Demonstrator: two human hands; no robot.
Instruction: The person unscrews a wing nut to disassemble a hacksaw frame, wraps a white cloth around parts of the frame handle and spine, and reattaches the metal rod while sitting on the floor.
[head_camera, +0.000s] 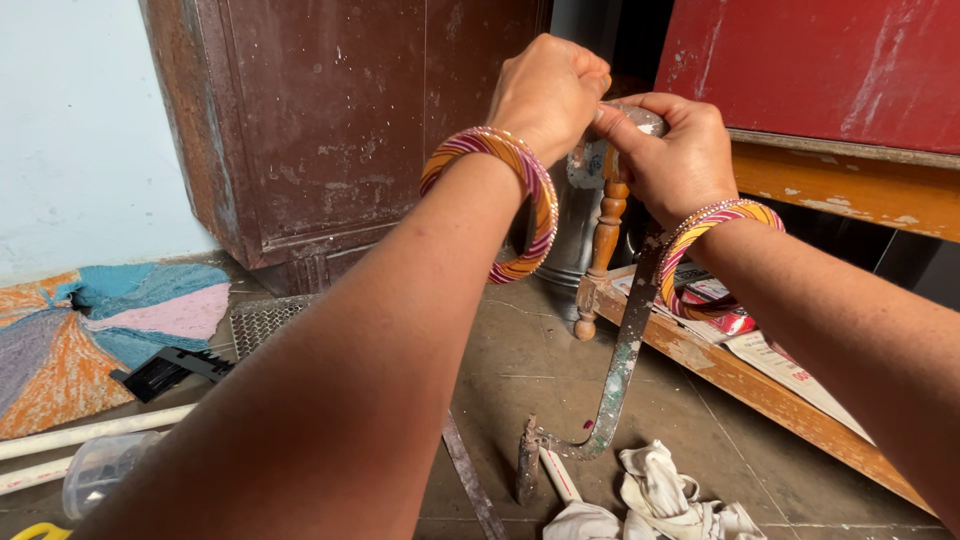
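I see my left hand (548, 92) and my right hand (672, 150) raised together in the middle of the view, both closed on the top end of a long, paint-spattered grey metal frame tool (627, 340). The left hand's fingers are curled into a tight fist over the upper tip, and the right hand's fingers pinch the same end from the right side, thumb pressed against the metal; the two hands touch each other there. From that grip the tool hangs down and slightly to the left, its flat strip running to a bend near the floor, where a short cross arm turns left. Just under that lower end lie a white plastic pipe piece (558, 476) and a crumpled white cloth (660, 495) on the brownish tiled floor (520, 360). Each wrist carries a striped bangle in orange, maroon and white: the left one (520, 190), the right one (700, 250). Behind the hands stands a turned wooden leg (604, 240) of a worn orange-painted wooden shelf (850, 190), whose lower board holds printed papers (780, 360). Farther back is a rusty brown metal cupboard (330, 120). At the left, near the pale wall, I see a multicoloured woven mat (100, 330), a black plastic part (165, 372), a metal mesh grille (262, 320), two white pipes (90, 432) and a clear plastic container (105, 468).
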